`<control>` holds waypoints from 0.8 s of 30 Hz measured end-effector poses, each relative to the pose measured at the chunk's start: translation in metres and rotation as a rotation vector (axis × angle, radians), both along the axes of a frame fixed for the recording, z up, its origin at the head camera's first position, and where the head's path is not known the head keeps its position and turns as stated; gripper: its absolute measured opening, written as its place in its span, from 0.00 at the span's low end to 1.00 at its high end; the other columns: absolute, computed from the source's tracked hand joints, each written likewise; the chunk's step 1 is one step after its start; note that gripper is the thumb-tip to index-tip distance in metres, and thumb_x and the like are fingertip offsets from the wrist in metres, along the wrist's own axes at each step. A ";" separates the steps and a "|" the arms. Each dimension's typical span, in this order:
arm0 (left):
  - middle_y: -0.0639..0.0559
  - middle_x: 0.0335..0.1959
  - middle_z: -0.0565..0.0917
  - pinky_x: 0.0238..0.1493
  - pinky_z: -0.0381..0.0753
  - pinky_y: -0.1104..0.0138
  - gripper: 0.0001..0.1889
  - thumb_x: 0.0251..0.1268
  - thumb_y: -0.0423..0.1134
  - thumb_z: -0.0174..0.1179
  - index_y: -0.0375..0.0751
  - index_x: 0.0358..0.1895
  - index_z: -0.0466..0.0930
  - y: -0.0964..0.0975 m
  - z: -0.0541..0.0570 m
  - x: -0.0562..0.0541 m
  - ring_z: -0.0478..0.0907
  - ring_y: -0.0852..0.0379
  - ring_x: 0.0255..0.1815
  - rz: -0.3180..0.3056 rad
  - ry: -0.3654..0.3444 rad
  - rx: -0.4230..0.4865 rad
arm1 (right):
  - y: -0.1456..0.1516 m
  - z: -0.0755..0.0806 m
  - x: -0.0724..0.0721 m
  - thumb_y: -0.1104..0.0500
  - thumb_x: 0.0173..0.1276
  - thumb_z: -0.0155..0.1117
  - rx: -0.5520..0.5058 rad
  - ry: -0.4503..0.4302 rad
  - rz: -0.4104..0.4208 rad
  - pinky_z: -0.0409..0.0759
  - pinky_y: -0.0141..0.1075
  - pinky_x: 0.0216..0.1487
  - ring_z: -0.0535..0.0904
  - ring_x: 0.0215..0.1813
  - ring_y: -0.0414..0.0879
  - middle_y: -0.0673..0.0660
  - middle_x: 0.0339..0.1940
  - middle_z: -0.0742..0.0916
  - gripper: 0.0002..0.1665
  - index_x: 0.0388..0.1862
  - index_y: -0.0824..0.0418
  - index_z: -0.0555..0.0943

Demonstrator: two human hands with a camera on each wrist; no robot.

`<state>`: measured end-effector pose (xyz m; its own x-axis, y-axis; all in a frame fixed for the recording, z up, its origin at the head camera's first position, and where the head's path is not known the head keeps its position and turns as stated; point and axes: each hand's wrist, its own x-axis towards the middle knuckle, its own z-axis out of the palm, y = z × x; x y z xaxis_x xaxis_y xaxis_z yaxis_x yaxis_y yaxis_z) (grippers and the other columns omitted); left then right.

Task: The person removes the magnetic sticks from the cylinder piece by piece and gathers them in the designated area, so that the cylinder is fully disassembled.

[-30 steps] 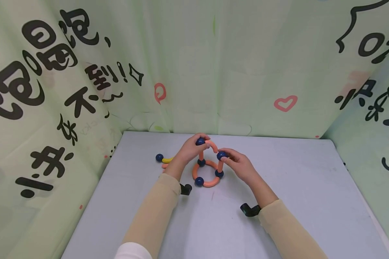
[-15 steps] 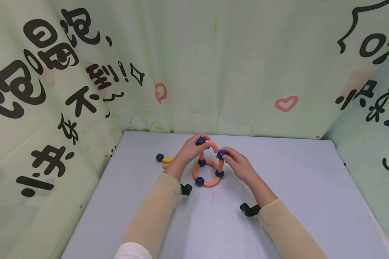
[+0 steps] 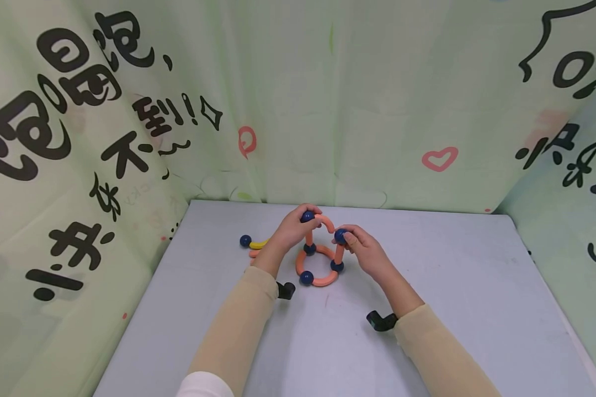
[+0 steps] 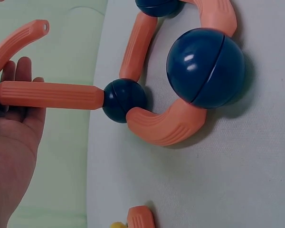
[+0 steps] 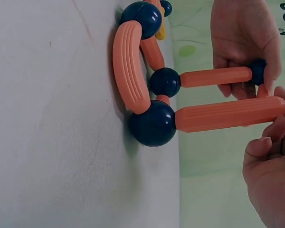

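Note:
On the table, a ring of curved orange rods (image 3: 325,280) and blue balls (image 3: 306,278) lies flat, with two straight orange rods standing up from it. My left hand (image 3: 292,227) holds the blue ball (image 3: 307,216) on top of the far-left upright rod (image 4: 50,95). From that ball a curved orange rod (image 4: 23,40) reaches toward the right, its end near my right fingers. My right hand (image 3: 365,249) pinches the blue ball (image 3: 341,236) topping the right upright rod (image 5: 230,114). Whether the curved rod's end touches this ball is unclear.
Left of the ring, partly behind my left forearm, lie a blue ball (image 3: 245,241), a yellow curved rod (image 3: 258,244) and an orange rod (image 3: 254,254). A printed curtain (image 3: 377,110) surrounds the table's (image 3: 452,286) back and sides.
My right hand and the ball it pinches have shifted very slightly up and to the right. My left hand keeps its place.

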<state>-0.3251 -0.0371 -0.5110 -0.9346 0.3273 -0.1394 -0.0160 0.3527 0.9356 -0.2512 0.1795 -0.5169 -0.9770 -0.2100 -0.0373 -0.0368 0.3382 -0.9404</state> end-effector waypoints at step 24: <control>0.56 0.50 0.84 0.65 0.73 0.51 0.15 0.69 0.58 0.58 0.62 0.54 0.75 0.002 0.001 0.001 0.81 0.55 0.57 0.000 -0.016 0.002 | 0.058 0.003 0.001 0.40 0.69 0.63 0.121 -0.034 -0.144 0.77 0.44 0.59 0.74 0.58 0.52 0.58 0.63 0.80 0.33 0.70 0.48 0.69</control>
